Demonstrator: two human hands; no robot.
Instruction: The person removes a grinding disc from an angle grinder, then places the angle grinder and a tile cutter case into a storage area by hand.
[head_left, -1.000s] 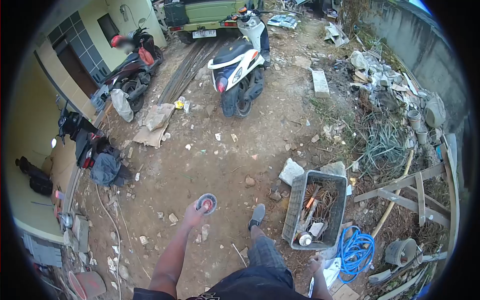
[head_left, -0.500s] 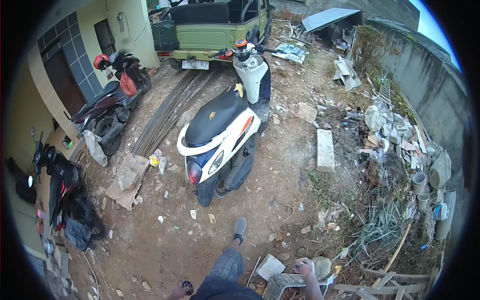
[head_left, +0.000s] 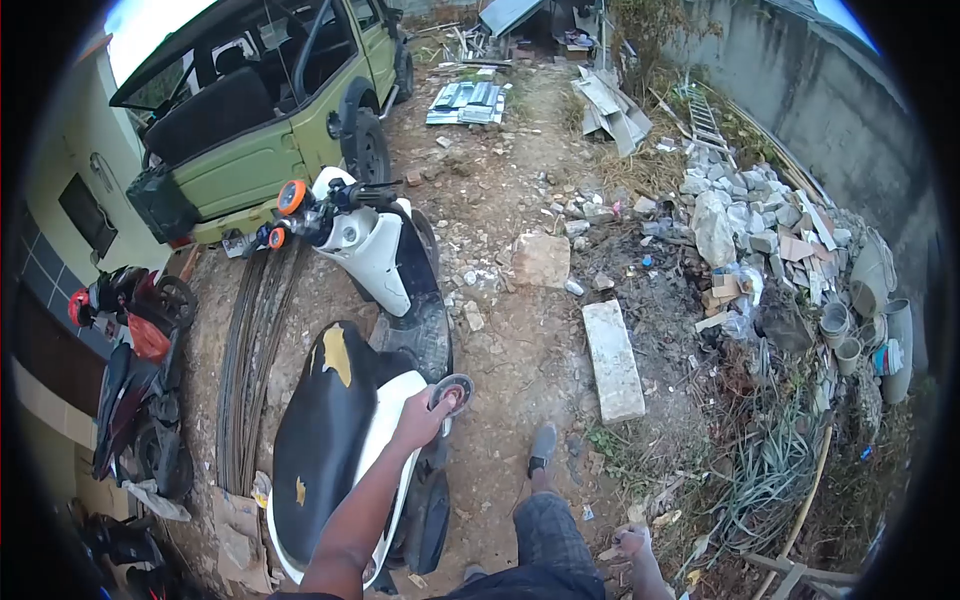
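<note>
My left hand (head_left: 424,418) reaches forward over the side of the white scooter (head_left: 372,262), its fingers closed on the edge of a round, dark-rimmed disc (head_left: 457,392) with a reddish middle. Beneath that arm lies the black scooter seat (head_left: 325,440), its cover torn in yellowish patches. Low in the view, my right hand (head_left: 630,541) hangs beside my leg with curled fingers; I cannot tell what, if anything, is inside them. My shoe (head_left: 543,446) is on the dirt to the right of the scooter.
A green jeep (head_left: 240,165) stands ahead on the left, with long metal rods (head_left: 258,350) on the ground behind it. To the right lie a pale concrete block (head_left: 613,360) and a rubble heap (head_left: 750,230) along a grey wall (head_left: 790,110). More motorbikes (head_left: 150,400) stand at far left.
I have stepped forward alongside the scooter, which is now close on my left. My left hand, low near my leg before, is now raised over the scooter with the disc.
</note>
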